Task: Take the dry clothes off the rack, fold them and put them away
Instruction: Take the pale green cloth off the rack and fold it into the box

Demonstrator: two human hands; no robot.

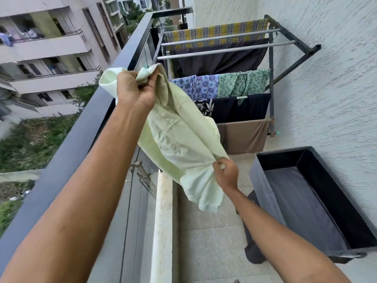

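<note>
A pale green cloth [179, 139] hangs stretched between my two hands in front of the drying rack [271, 78]. My left hand [136, 88] grips its upper end, raised near the balcony railing. Lower down, my right hand [226, 172] pinches the bunched bottom end. On the rack still hang a yellow checked cloth [216, 31], a dark brown cloth [220, 60], a blue patterned piece [195, 86], a green patterned piece [242, 82], a black garment [244, 108] and a tan cloth [244, 135].
An open dark fabric bin [263, 180] stands on the tiled floor at the right, against the textured wall [336, 99]. The balcony railing [81, 131] runs along the left, with a white ledge [163, 221] below it. A dark cloth [253, 250] lies on the floor beside the bin.
</note>
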